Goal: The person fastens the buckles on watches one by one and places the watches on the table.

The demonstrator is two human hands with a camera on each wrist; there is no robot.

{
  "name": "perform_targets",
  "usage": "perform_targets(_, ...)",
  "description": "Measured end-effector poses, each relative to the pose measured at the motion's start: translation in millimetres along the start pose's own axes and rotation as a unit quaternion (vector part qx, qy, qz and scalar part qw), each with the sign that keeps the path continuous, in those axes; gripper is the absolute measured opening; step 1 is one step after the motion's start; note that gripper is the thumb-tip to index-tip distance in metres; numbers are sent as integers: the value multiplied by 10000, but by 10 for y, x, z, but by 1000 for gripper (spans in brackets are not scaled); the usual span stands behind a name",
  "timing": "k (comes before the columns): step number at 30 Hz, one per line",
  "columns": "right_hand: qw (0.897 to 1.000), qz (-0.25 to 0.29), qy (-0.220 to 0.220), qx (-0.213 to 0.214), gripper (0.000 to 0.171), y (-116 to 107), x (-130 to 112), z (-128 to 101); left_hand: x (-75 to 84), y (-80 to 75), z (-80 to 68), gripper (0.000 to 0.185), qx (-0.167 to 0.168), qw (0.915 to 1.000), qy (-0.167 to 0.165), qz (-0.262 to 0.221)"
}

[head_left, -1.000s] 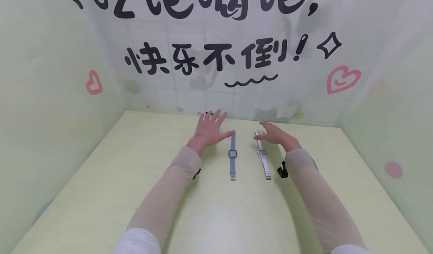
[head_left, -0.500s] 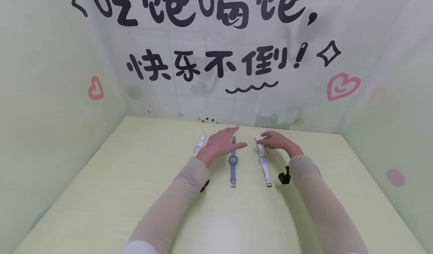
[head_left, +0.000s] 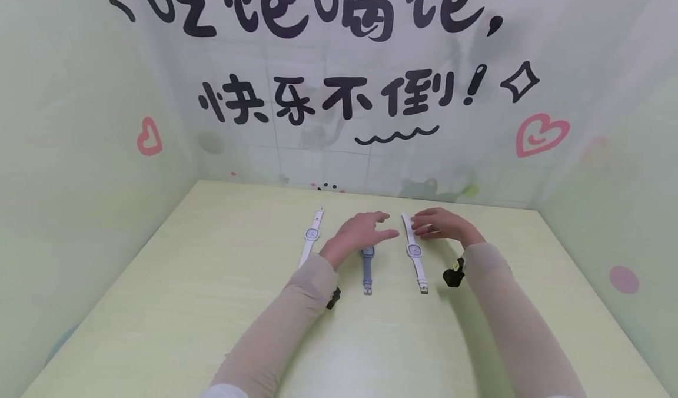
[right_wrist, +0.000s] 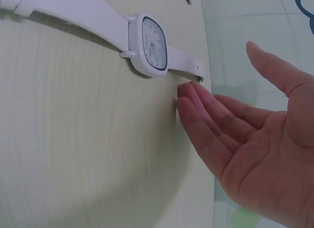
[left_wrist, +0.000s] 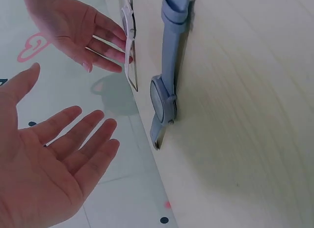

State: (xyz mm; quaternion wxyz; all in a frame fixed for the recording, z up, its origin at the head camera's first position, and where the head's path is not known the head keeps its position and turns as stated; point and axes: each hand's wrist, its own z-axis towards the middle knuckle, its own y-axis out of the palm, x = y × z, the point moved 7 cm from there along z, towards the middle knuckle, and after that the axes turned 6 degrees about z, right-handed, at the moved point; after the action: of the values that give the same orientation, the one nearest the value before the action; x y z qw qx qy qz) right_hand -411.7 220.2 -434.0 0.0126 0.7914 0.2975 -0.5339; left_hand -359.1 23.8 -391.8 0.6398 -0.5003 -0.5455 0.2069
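On the pale green surface (head_left: 212, 304) three watches lie flat, straps running away from the viewer. The left hand (head_left: 356, 233) hovers palm down over the blue watch (head_left: 367, 262), fingers straight and loosely spread, holding nothing. The right hand (head_left: 442, 226) rests its relaxed fingertips (right_wrist: 189, 98) by the far strap of the white watch (head_left: 415, 251). Another white watch (head_left: 311, 235) lies left, apart.

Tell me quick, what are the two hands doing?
Left hand: open, fingers straight, above the blue watch, holding nothing.
Right hand: open, fingertips at the white watch strap, no grip on it.
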Motion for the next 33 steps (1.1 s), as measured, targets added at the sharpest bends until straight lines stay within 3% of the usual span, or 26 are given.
perform_targets(8,9988,488,68,57,60,-7,89,-29,106,197,-10,50,-430,9949,192,-887)
perform_targets(15,9988,460,110,136,59,-8,95,38,99,351,6,43,-763,9884,212,-1293)
perform_targets(23,9986,485,166,112,56,-14,96,79,104,547,8,40,-1441,9613,-78,-2346)
perform_targets(28,9991,402,127,79,57,-4,99,110,131,615,6,40,-1663,9454,-175,-2797)
perform_targets(33,9993,332,81,120,56,-6,74,140,132,634,23,41,-1680,9341,-438,-3119)
